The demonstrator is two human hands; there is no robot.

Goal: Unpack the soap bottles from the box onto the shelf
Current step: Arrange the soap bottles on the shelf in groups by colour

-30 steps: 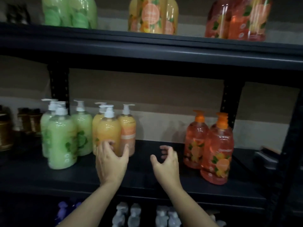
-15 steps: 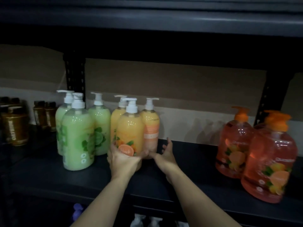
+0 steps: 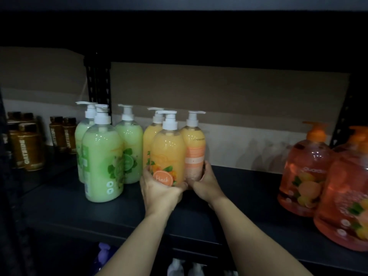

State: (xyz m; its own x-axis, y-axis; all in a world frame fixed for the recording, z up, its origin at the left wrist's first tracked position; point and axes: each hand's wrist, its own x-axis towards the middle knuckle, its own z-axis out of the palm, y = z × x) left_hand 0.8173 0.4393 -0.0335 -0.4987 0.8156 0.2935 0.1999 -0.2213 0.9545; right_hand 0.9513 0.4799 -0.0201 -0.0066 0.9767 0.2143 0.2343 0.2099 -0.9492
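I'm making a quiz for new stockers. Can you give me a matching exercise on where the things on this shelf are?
1. green soap bottles
2. front peach bottle
3. orange-pump bottles
4. brown jars

A. far left of the shelf
B. gripped by the left hand
C. at the right end
D. between jars and peach bottle

Pairs: 1-D, 2-B, 3-C, 4-A

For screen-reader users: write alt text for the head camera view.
Two bare hands hold yellow peach soap bottles on a dark shelf: the left hand grips the front bottle, the right hand the right bottle. Three green pump bottles stand left of them, two orange bottles far right.
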